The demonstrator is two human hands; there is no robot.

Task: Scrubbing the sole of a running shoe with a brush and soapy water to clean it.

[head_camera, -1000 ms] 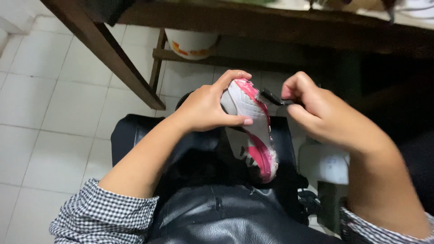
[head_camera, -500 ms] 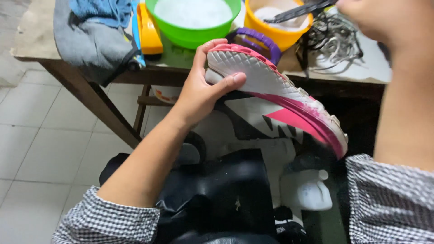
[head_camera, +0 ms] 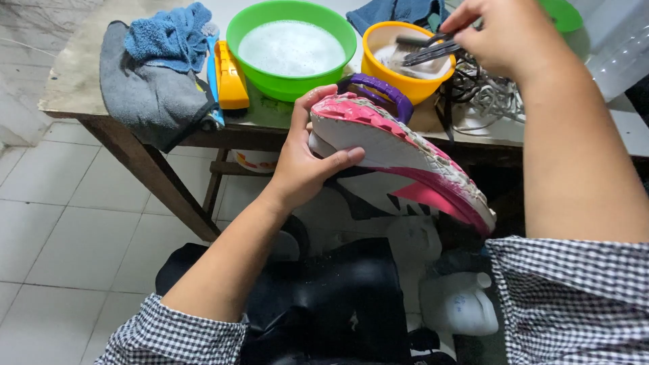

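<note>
My left hand (head_camera: 307, 165) grips the toe end of a white and pink sports shoe (head_camera: 399, 165), held sideways over my lap with its pink sole turned up. My right hand (head_camera: 503, 34) is stretched out over the table and holds a small dark brush (head_camera: 429, 51), whose head is at the rim of a yellow bowl (head_camera: 385, 40) with whitish liquid in it. A black apron (head_camera: 324, 304) covers my lap under the shoe.
On the wooden table (head_camera: 74, 81) stand a green basin of foamy water (head_camera: 291, 44), a yellow and blue scrub brush (head_camera: 226, 71), grey and blue cloths (head_camera: 159, 74), a purple-handled brush (head_camera: 382, 91) and tangled laces (head_camera: 490, 98). A white jug (head_camera: 460, 304) sits on the tiled floor (head_camera: 61, 223).
My view has tipped up from my lap to the table. My right hand has gone from the shoe's sole out to the yellow bowl with the brush. The left hand keeps the shoe.
</note>
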